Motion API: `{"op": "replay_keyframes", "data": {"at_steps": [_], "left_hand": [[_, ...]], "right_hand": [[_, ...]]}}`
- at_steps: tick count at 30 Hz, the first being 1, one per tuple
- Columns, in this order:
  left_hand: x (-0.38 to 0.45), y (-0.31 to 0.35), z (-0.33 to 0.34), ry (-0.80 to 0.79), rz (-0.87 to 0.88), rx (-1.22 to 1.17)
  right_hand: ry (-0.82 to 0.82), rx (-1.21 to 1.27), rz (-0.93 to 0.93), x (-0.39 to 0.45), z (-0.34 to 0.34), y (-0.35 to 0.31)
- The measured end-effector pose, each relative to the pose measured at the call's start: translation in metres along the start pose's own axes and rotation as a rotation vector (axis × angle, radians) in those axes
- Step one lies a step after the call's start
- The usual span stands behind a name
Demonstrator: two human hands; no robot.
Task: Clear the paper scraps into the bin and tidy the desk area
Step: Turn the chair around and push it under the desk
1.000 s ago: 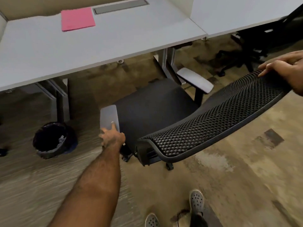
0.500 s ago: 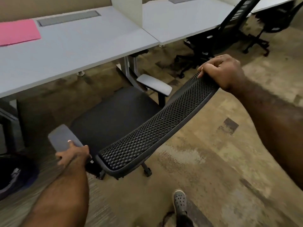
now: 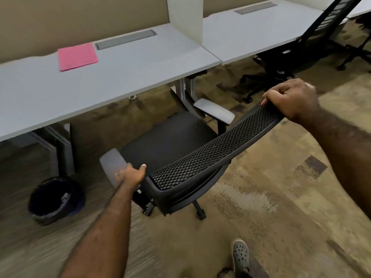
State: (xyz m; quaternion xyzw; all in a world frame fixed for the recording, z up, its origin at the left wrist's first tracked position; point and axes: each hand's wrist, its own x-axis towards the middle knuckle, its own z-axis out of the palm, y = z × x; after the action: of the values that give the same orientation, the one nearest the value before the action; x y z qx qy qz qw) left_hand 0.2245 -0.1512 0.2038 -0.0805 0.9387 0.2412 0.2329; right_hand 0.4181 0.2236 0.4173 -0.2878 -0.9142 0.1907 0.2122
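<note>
A black office chair (image 3: 170, 141) with a mesh backrest (image 3: 216, 153) stands in front of the grey desk (image 3: 112, 77). My left hand (image 3: 130, 175) grips the chair's grey left armrest (image 3: 112, 165). My right hand (image 3: 291, 99) is closed over the top right edge of the backrest. A black bin (image 3: 56, 199) with pale scraps inside sits on the floor beside the desk leg, left of the chair. A pink sheet (image 3: 77, 56) lies flat on the desk near the back.
A white divider panel (image 3: 184, 19) separates this desk from a second desk (image 3: 251, 31) on the right, where another black chair (image 3: 297, 49) stands. Desk legs (image 3: 64, 149) rise beside the bin. My shoe (image 3: 241, 255) is on the carpet behind the chair.
The view has swung back left, bringing the bin and pink sheet fully into sight. Both hands keep their grip on the chair, whose seat now lies closer to the desk's edge.
</note>
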Motion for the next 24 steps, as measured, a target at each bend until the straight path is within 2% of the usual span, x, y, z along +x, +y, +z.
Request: {"op": "replay_keyframes", "data": {"at_steps": [3,6,9,12,14,17,20,24], "left_hand": [[-0.03,0.024,-0.02,-0.086,0.106,-0.164],[-0.066,0.044,-0.052,-0.068,0.196,-0.289],[-0.107,0.063,-0.087,-0.197,0.223,-0.5],[-0.149,0.079,-0.119,-0.309,0.287,-0.481],[-0.173,0.089,-0.127,-0.317,0.362,-0.36],[-0.203,0.097,-0.118,-0.213,0.511,0.016],[-0.224,0.091,-0.099,0.058,0.53,0.426],[-0.236,0.074,-0.09,0.352,0.507,0.473]], "right_hand": [[0.014,-0.063,-0.005,-0.003,0.001,-0.004],[0.002,-0.183,-0.02,-0.001,0.004,-0.006],[-0.05,-0.281,-0.003,-0.002,0.006,-0.006],[-0.119,-0.309,0.016,-0.005,0.004,-0.006],[-0.178,-0.329,0.017,-0.007,0.001,-0.007],[-0.224,-0.335,-0.004,-0.008,-0.004,-0.006],[-0.23,-0.298,-0.042,-0.004,-0.009,0.003],[-0.211,-0.119,-0.069,-0.001,-0.011,0.011]]}}
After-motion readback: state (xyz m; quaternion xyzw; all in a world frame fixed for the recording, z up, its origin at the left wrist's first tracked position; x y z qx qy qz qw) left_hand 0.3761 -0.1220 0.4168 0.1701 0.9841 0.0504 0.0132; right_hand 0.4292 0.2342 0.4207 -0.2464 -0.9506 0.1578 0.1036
